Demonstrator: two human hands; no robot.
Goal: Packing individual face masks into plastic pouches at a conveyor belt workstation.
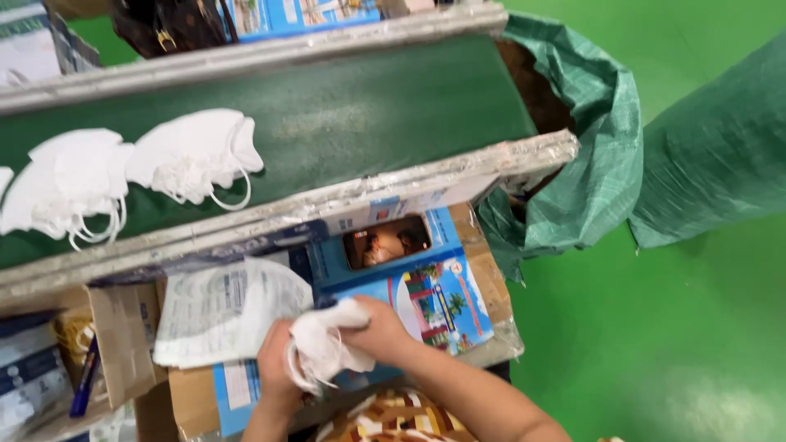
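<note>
Landmark: green conveyor belt [344,115], running across the upper frame between two silvery rails.

Far left, below the belt's near rail: an open cardboard box [123,344] with dark blue packets [29,368] beside it; contents too blurred to identify.

On the belt, left end: white folded face masks [74,180] in an overlapping cluster, ear loops trailing toward the near rail. A further white mask [196,155] lies just to their right, touching them.

Below the near rail, left of centre: a clear printed plastic bag [221,311], crumpled, lying on blue cartons.

Left hand [278,368]: below the belt, at the lower edge of the bag. Fingers curled around the lower part of a white mask [327,344], loops hanging past the knuckles.

Right hand [381,327]: just right of the left hand, fingers pinched on the same mask's upper edge. Mask therefore held between both hands, below the belt, above a blue printed carton [434,303].

That carton has a window cut-out and lies flat, directly under the near rail.

Right of the belt's end: a green woven sack [589,164], mouth open against the belt end. Further right, a second green sack [720,155], apart from the first, on the green floor [655,344].
</note>
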